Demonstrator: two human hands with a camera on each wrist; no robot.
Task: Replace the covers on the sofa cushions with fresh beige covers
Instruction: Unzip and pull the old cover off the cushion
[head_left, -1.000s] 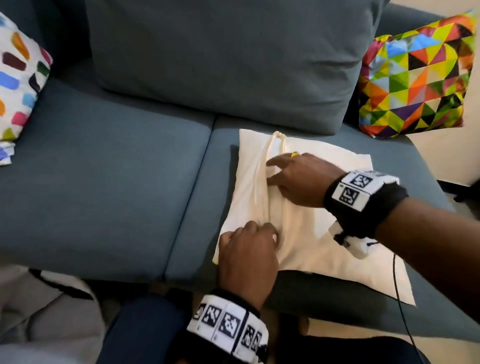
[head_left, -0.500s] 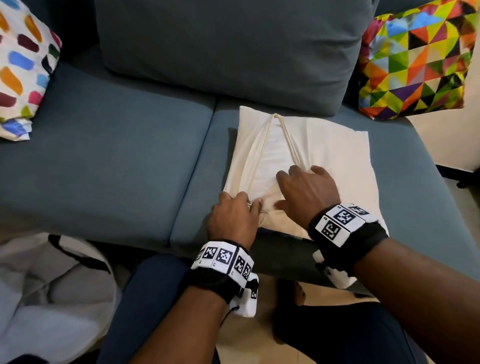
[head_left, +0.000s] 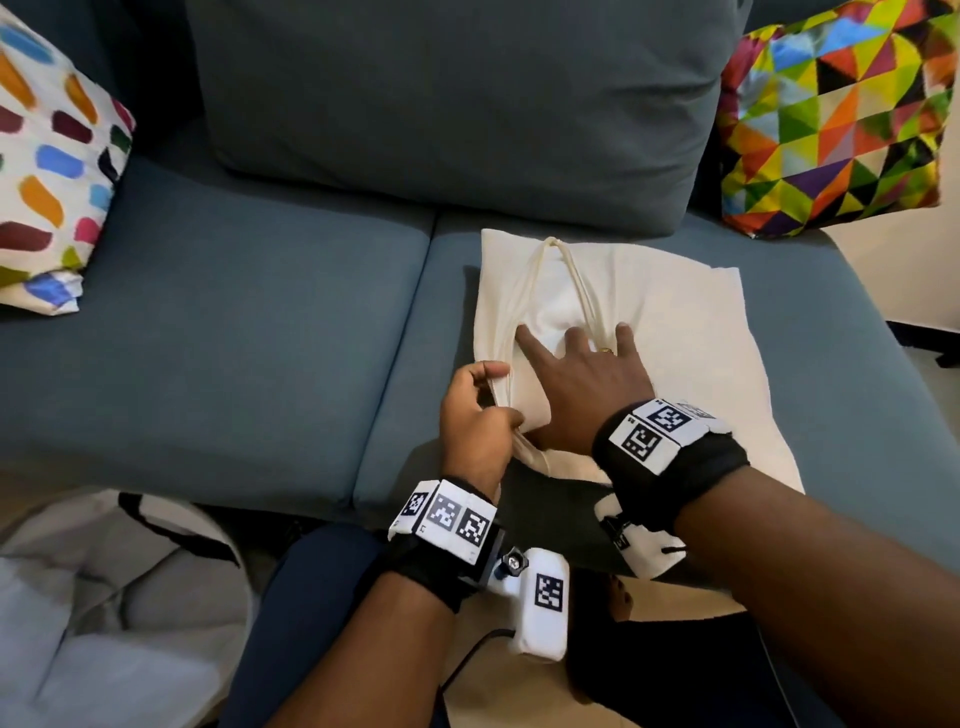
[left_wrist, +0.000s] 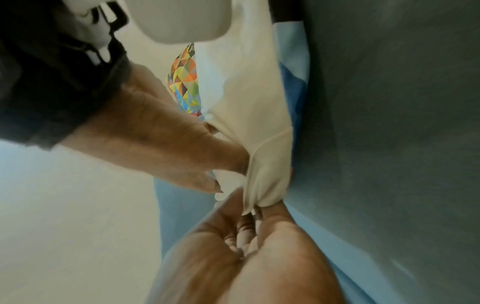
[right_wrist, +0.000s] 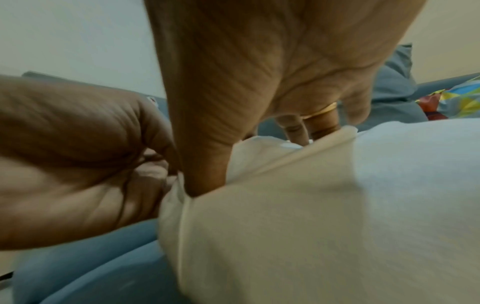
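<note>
A beige cushion cover (head_left: 675, 332) lies on the right seat of the blue sofa (head_left: 234, 322), its long opening gaping toward me with white filling showing inside. My left hand (head_left: 475, 410) pinches the near left edge of the opening (left_wrist: 262, 185) between thumb and curled fingers. My right hand (head_left: 576, 374) lies flat with spread fingers (right_wrist: 296, 131), reaching into the opening and pressing on the white insert. A gold ring (right_wrist: 319, 112) sits on one finger.
A grey back cushion (head_left: 457, 93) leans behind the cover. A multicoloured triangle cushion (head_left: 836, 114) stands at the right, a white cushion with coloured dabs (head_left: 52, 166) at the left. A pale bag (head_left: 104, 613) sits on the floor by my knee.
My right hand has spread its fingers and slid forward into the cover's opening. My left hand has turned and lifted the near edge of the opening.
</note>
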